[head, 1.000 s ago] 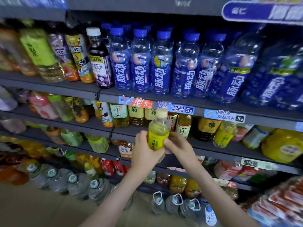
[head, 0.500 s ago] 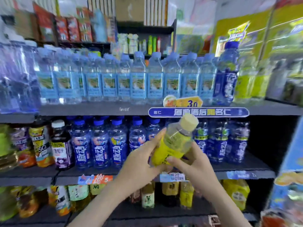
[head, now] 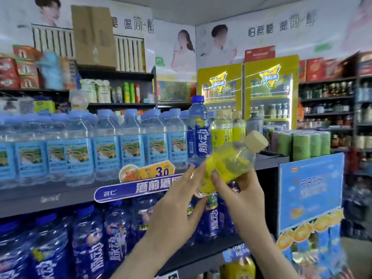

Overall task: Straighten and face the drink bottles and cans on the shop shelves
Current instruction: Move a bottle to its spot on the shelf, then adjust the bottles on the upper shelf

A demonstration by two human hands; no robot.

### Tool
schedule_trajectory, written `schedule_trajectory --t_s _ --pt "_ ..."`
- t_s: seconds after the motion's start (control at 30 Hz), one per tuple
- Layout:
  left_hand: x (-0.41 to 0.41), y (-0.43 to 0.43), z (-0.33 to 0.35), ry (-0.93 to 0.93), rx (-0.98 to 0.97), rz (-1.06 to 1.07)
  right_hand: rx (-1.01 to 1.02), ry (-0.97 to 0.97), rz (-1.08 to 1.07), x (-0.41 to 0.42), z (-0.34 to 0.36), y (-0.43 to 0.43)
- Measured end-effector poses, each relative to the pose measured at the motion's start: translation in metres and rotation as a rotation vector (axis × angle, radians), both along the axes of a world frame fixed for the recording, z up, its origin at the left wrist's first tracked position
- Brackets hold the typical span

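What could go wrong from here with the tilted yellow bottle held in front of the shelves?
1. The yellow bottle is tilted and gripped only by the right hand; the left hand touches it with straight fingers, so it might slip.
2. The tall blue bottle stands beside the row of yellow bottles on the upper shelf; placing it there could knock that over.

Both hands raised before the shelves. Yellow bottle (head: 227, 166) tilted, pale cap (head: 256, 141) pointing up and right. Right hand (head: 244, 196) grips its lower half, thumb across the label. Left hand (head: 177, 200) has straight fingers laid against the label, thumb under the base. Upper shelf (head: 50, 200): row of water bottles (head: 104, 148), one tall blue bottle (head: 198, 129) at the row's right end, yellow bottles (head: 227, 127) just beyond. Lower shelf: dark blue bottles (head: 86, 244). Two yellow fridges (head: 269, 91) behind.
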State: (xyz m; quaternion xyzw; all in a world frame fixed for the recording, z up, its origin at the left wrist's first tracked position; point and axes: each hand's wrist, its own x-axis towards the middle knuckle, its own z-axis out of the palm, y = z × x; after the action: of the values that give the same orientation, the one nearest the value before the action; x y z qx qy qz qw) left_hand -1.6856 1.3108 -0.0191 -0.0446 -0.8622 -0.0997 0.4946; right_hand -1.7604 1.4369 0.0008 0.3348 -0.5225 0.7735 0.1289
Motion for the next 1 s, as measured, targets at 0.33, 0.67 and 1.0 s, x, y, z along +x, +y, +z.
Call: schedule_trajectory --t_s 0.33,0.67,1.0 --pt "-0.116 0.0 0.034 0.095 0.056 0.473 0.299 0.043 -0.324 -0.213 0.055 0.046" --pt "-0.164 0.008 0.047 0.113 0.191 0.584 0.512 0.131 -0.201 -0.282 0.064 -0.018" --pt "-0.144 0.009 0.045 0.044 0.199 0.578 0.398 0.349 -0.37 -0.245 0.045 -0.019"
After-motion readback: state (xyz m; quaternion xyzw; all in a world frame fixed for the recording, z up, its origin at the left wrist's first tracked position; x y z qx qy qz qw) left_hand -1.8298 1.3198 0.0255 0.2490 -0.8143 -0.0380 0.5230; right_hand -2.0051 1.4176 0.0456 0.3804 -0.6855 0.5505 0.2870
